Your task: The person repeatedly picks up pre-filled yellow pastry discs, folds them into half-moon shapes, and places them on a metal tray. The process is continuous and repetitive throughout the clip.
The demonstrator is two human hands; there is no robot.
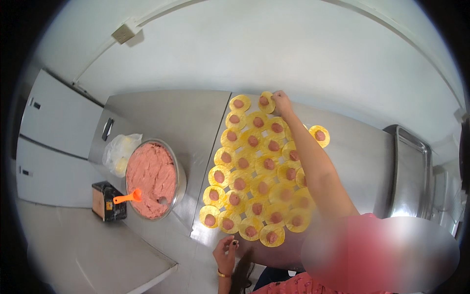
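Right grip (281,101) pinches the far yellow wrapper (266,102) on the counter (171,117).

Right arm stretched far forward, left hand (225,255) raised near, fingers curled.

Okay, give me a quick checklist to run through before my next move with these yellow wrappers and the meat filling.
1. Right hand reaches the far wrapper: ok, fingers touch its edge.
2. Wrappers each carry a filling dab: ok where visible.
3. Bowl of pink filling stocked: ok.
4. Orange-handled tool at hand: ok, in the bowl.
5. Left hand free: cannot tell, something small at its fingertips.
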